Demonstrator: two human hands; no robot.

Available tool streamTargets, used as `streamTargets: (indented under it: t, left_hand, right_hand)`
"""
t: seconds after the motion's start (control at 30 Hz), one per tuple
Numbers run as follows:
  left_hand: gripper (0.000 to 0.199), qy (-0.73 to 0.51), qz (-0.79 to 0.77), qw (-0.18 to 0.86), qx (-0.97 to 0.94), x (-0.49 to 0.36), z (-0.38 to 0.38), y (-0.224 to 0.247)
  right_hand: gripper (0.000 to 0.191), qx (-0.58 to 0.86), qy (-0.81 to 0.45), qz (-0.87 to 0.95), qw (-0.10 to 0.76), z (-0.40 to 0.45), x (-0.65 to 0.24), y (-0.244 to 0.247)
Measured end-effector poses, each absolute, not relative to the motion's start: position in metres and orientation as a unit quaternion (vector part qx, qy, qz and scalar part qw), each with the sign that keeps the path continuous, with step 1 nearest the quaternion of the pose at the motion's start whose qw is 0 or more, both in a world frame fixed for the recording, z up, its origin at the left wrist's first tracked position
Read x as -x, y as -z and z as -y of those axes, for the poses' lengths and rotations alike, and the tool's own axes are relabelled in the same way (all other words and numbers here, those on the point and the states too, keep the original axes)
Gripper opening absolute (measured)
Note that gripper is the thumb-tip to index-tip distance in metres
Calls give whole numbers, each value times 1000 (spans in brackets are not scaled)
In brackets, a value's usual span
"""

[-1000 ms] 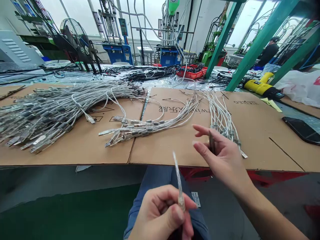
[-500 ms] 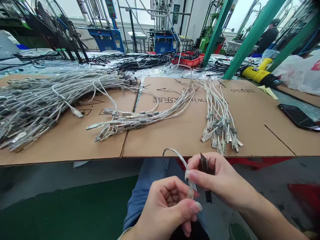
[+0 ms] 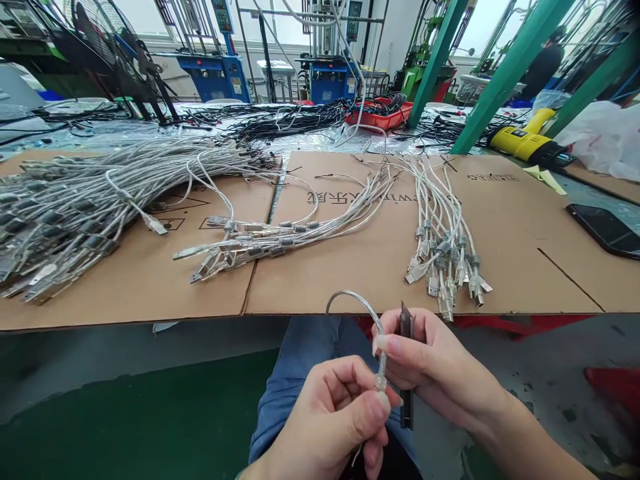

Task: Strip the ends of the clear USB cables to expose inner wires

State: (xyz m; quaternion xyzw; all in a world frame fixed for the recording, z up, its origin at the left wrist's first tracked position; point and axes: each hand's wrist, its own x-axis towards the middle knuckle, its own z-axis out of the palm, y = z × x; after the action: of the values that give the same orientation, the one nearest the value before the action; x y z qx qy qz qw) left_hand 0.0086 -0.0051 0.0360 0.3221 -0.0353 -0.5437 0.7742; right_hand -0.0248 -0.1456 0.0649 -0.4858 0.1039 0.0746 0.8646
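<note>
A clear-jacketed cable (image 3: 356, 297) arches up over the table's front edge and runs down between my hands. My left hand (image 3: 345, 410) pinches its translucent molded part between thumb and forefinger. Just right of it, my right hand (image 3: 430, 353) holds a dark, narrow blade-like tool (image 3: 407, 360) upright and touches the cable with thumb and forefinger above the molded part. On the cardboard (image 3: 320, 287) lie a large pile of similar cables (image 3: 100, 200) at the left, a smaller bundle (image 3: 280, 240) in the middle and another bundle (image 3: 443, 247) at the right, with USB plugs at their near ends.
A black phone (image 3: 605, 229) lies at the right, below a yellow heat-gun-like tool (image 3: 525, 143) and a white plastic bag (image 3: 605, 137). Behind are black cables (image 3: 295, 120), a red tray (image 3: 383, 119) and green posts (image 3: 505, 80). A person sits far back right.
My left thumb has shifted slightly left on the molded part, exposing more of it. The dark tool is more upright in my right hand. The view has shifted slightly.
</note>
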Motion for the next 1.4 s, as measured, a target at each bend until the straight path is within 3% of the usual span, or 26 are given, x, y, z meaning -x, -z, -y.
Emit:
streamTargets:
  t: [0.3,0.33,0.47,0.6,1.4]
  left_hand:
    - [34,466,25,755,-460,-12,0,-48]
    - [31,457,29,758,-464,-14,0,-49]
    - [21,422,58,768,-478,-17,-2,-50]
    - [14,404,103,756,-505,-17,-2,-49]
    - [15,365,168,697,-593,-17,1,-46]
  right_hand:
    - [35,570,-94,-55,815,154,38,-72]
    - [38,602,-105,-35,791,157,41,-79]
    - [29,832,-119,58,539,161,52,-99]
    - [28,892,-29,95,441,156,54,-101]
    - [26,922,46,118,367,156,54,-94]
